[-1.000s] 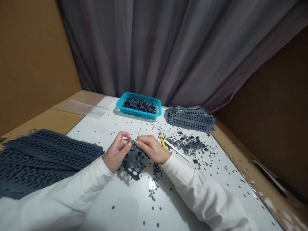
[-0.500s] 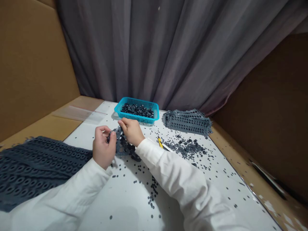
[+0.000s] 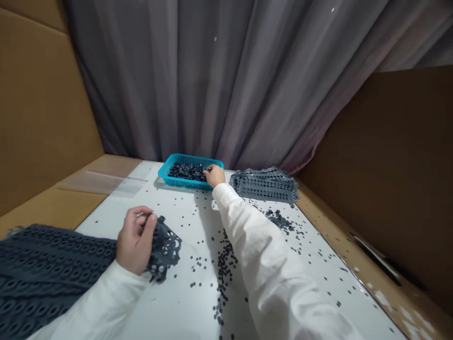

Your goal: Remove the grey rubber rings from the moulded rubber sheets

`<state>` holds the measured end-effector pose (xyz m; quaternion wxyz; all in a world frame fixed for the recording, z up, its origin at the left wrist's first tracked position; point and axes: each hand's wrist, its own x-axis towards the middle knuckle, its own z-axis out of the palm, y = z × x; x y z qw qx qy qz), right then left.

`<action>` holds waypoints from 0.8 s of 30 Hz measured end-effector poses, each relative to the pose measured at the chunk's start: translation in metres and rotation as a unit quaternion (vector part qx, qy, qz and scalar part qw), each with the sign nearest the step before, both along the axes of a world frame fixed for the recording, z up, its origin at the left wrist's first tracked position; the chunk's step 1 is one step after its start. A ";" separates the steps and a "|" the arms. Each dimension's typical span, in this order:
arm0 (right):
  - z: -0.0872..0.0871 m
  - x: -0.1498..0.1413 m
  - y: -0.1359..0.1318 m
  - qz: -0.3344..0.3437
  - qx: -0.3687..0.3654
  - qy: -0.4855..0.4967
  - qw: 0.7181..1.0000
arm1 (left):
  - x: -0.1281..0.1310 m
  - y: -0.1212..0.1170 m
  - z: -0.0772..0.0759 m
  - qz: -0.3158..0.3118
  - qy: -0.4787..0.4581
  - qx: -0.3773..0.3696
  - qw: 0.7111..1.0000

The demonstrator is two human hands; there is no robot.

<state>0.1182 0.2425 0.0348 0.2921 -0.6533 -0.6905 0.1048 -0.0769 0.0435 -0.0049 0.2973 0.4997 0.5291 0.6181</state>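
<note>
My left hand (image 3: pixel 135 244) is closed on a perforated dark grey rubber sheet (image 3: pixel 167 248), which hangs from its fingers just above the white tabletop. Over the right end of a blue plastic basket (image 3: pixel 184 184), my right hand (image 3: pixel 217 176) has its fingertips pinched together, with a small dark rubber piece (image 3: pixel 209 169) at their tips. Many similar small dark pieces (image 3: pixel 184 171) fill the basket's bottom. To the left of my left hand lies a stack of dark sheets with rows of rings (image 3: pixel 60 264).
A pile of punched-out sheets (image 3: pixel 265 185) lies right of the basket. Small black discs (image 3: pixel 224 264) are scattered over the table (image 3: pixel 170 311), with a denser heap (image 3: pixel 279 219) at right. A clear zip bag (image 3: pixel 106 182) lies at back left. Cardboard walls (image 3: pixel 31 118) and a curtain (image 3: pixel 198 94) enclose the space.
My right hand has left the sheet and moved forward to the basket. My left hand keeps the sheet, now lower and to the left. The yellow cutter knife is no longer visible.
</note>
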 end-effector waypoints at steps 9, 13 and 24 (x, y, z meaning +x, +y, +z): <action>0.012 0.000 -0.036 0.172 0.031 -0.001 0.985 | 0.024 -0.012 0.006 -0.116 -0.032 -0.027 0.992; 0.028 -0.012 -0.108 0.520 0.073 -0.028 0.851 | 0.024 -0.018 0.006 -0.132 0.004 -0.027 0.991; 0.023 -0.003 -0.155 0.533 0.074 -0.082 0.839 | 0.023 -0.022 0.006 -0.261 0.016 -0.025 0.965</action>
